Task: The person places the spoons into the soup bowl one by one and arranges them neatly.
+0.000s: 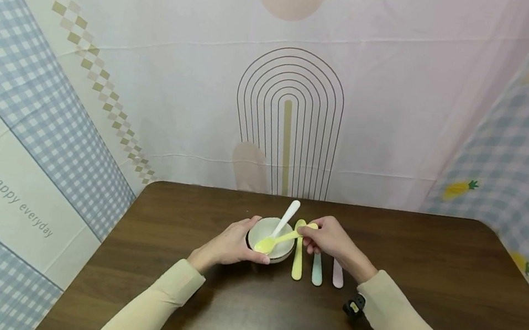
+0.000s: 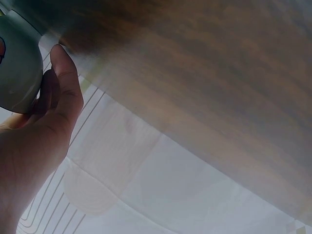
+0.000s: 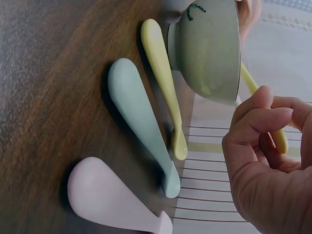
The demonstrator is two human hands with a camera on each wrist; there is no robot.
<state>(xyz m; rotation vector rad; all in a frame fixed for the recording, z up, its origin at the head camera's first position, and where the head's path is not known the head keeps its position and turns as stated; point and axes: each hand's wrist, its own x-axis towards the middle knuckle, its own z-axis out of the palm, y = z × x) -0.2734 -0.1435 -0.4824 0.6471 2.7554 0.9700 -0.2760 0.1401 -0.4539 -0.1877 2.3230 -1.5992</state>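
A small white bowl stands on the table, and my left hand grips its left side, thumb along the near rim. With my right hand I pinch a yellow spoon by its handle end; its head is over the inside of the bowl. A white spoon leans in the bowl, handle beyond the far rim. Right of the bowl lie a second yellow spoon, a mint-green spoon and a pale pink spoon, side by side under or near my right hand.
The dark wooden table ends at a hanging printed cloth behind the bowl. Checked cloth hangs along the right side. A small black device sits by my right wrist.
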